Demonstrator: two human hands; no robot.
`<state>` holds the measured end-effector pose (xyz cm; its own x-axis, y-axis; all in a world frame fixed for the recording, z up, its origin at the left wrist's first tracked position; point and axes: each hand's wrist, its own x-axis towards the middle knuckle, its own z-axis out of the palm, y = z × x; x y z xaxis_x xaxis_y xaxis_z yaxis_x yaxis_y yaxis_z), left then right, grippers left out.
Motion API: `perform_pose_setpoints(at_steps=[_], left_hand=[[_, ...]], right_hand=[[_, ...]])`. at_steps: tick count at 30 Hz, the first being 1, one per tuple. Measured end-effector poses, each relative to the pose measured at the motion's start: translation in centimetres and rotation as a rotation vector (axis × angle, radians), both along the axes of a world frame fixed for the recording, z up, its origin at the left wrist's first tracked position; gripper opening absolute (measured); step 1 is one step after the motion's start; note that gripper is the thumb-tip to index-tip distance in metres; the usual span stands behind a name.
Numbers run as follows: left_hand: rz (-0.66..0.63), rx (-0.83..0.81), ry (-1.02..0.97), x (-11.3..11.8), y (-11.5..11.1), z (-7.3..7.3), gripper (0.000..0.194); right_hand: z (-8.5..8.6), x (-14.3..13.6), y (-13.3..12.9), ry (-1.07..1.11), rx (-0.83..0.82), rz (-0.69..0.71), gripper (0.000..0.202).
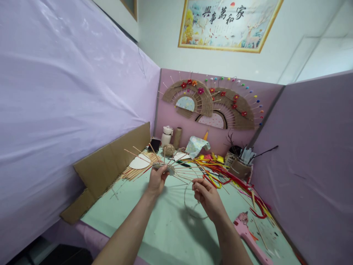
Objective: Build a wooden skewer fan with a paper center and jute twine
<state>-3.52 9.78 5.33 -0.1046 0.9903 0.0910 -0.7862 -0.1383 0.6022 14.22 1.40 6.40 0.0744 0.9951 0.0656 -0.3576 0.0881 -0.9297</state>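
My left hand (159, 178) grips a small half-round piece (168, 169) by its edge, thumb on top. Thin wooden sticks (189, 170) fan out from this piece to the left, up and right. My right hand (205, 193) is closed in a pinch near the tips of the right-hand sticks. A pale length of twine (185, 201) runs from its fingers and hangs in a loop over the table. Whether the right fingertips also touch a stick cannot be made out.
Loose sticks (129, 173) lie by a cardboard strip (116, 162) at left. A twine ball (168, 149), white bottle (167, 135) and patterned cloth (197, 145) stand behind. Coloured pipe cleaners (220, 173) and a pink glue gun (250, 239) lie right. Finished fans (234, 99) hang on the partition.
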Motion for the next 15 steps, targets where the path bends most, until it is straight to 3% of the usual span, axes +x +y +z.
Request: perform_pose_setpoints(at_steps=[6,11,15], left_hand=[[0.044,0.012,0.035,-0.1,-0.1,0.1,0.038],[0.005,0.057,0.087,0.1,-0.7,0.5,0.044],[-0.015,0.111,0.135,0.3,-1.1,0.7,0.045]], right_hand=[[1.1,0.5,-1.1,0.071,0.232,-0.035,0.018],[2.8,0.7,-2.9,-0.139,0.459,-0.102,0.015],[5.1,0.0,-4.3,-0.28,0.545,-0.14,0.017]])
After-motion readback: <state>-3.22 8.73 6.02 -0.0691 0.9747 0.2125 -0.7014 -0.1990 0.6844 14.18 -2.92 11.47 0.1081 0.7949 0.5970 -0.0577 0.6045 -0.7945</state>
